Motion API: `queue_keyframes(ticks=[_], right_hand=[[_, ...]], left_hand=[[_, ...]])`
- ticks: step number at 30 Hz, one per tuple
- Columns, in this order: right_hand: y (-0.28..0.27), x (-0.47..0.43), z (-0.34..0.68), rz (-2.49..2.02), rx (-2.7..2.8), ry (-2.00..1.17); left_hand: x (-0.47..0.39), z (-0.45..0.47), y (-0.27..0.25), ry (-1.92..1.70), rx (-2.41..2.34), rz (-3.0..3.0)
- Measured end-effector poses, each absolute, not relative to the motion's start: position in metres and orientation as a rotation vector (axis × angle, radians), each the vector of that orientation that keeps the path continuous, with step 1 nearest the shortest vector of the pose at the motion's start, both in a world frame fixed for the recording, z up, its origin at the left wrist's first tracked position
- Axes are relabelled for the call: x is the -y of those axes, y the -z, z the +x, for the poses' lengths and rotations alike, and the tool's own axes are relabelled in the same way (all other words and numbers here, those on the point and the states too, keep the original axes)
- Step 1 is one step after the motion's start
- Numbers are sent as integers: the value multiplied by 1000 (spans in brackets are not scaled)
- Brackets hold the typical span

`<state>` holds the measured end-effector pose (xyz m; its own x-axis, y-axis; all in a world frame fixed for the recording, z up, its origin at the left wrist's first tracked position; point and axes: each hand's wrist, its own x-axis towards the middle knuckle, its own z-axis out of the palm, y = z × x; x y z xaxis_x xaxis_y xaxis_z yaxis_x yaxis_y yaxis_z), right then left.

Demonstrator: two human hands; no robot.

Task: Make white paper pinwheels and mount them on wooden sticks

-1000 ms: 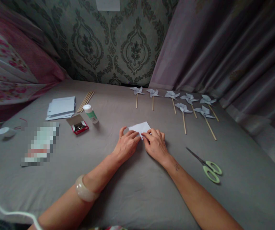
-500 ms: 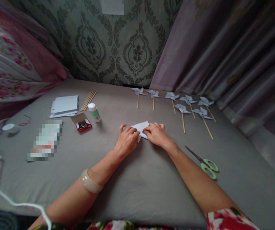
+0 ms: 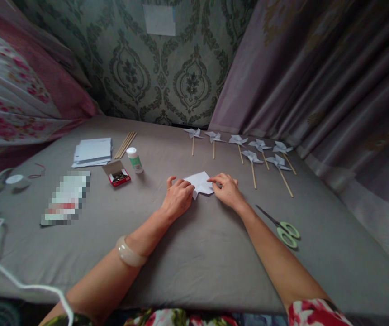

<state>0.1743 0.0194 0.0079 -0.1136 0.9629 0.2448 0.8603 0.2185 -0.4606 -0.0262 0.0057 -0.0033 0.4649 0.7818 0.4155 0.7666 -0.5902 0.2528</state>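
A small piece of white paper (image 3: 201,183), cut and partly folded, lies on the grey cloth in front of me. My left hand (image 3: 178,197) is closed on its left side, fingertips pressed down on the paper. At the right edge my right hand (image 3: 226,189) pinches the paper between thumb and forefinger, although the exact contact is hard to see. Green-handled scissors (image 3: 282,228) rest to the right of my right forearm. Beyond my right hand lie several white paper pinwheels (image 3: 252,157) on wooden sticks.
Left of my hands stand a white-capped bottle (image 3: 135,161) with a green label and an open red box (image 3: 120,179) of small metal pieces. Behind them are wooden sticks (image 3: 125,145) and a stack of paper (image 3: 93,151). A white cable (image 3: 28,286) crosses the near left.
My right hand has shifted slightly right, so more of the paper shows between my hands. My left hand stays on the paper's left side. The camera view has tilted up a little.
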Motion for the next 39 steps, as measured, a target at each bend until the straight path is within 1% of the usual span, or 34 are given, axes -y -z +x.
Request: queue_keyframes(ticks=[7,14,18,21,24,27,32,36,39], right_hand=[[2,-12,164,-1561,2154,-111],[3,-11,159,-1490,2219,-20],[4,-18,165,-1522,1953,9],[9,-25,177,-1618,1686,-64],[15,-27,187,-1733,1572,-201],[17,-24,186,-1798,1595,-272],[10,-16,174,-1875,1682,-237],[6,-9,166,-1881,1681,-265],[7,-6,162,-1782,1698,-417]], left_hand=[[-5,-26,2,-720,-1426,2706],[-6,-24,4,-715,-1407,2740],[-6,-24,4,-756,-1382,2747],[-6,-23,3,-779,-1344,2769],[-5,-21,3,-780,-1276,2815],[-4,-20,3,-770,-1204,2866],[-7,-23,6,-725,-1199,2921],[-10,-28,7,-757,-1343,2889],[-12,-33,4,-881,-1630,2812]])
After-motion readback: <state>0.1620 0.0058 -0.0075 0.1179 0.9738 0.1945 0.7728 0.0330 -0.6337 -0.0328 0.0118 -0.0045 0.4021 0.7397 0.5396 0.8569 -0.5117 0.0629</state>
